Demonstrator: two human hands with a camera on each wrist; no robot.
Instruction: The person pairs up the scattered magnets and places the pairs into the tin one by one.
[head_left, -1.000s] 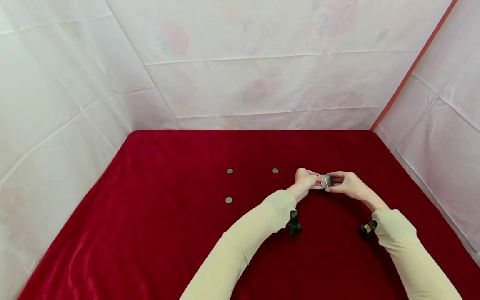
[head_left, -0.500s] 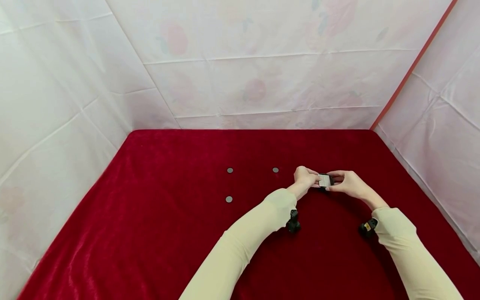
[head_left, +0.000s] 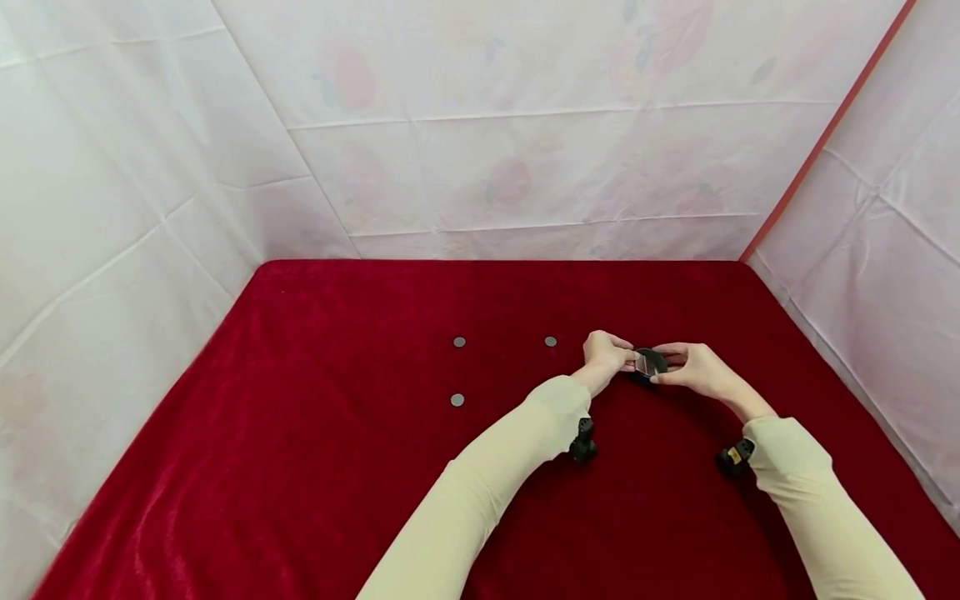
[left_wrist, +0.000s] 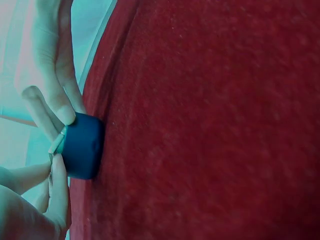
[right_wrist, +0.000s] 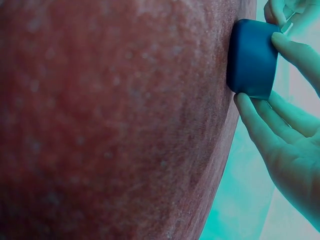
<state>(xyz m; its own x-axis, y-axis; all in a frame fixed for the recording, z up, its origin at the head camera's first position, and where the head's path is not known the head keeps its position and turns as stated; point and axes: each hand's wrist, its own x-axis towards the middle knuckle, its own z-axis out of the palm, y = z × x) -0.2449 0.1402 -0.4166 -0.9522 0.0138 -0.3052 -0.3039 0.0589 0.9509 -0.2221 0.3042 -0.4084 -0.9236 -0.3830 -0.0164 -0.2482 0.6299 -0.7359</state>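
A low, round, dark container (head_left: 657,361) with smooth sides stands on the red cloth towards the right. A flat silver metal plate (head_left: 642,365) lies tilted over the left part of its top, with the dark top showing beside it. My left hand (head_left: 606,351) pinches the plate at its left edge between thumb and fingers. On the other side my right hand (head_left: 699,368) grips the container, thumb near, fingers behind. In the left wrist view the container (left_wrist: 85,146) looks dark blue, the thin plate (left_wrist: 57,144) sticking up from its rim. The right wrist view shows the container's side (right_wrist: 252,59).
Flat grey discs lie left of the hands: one at the back left (head_left: 459,342), one at the back right (head_left: 551,341) and one nearer (head_left: 457,400). A red velvet cloth (head_left: 315,433) covers the table. Pale patterned curtains (head_left: 510,179) hang behind and at both sides.
The left hand has moved slightly left with the silver plate, which has changed its tilt. More of the container's dark top shows. The right hand has stayed in place.
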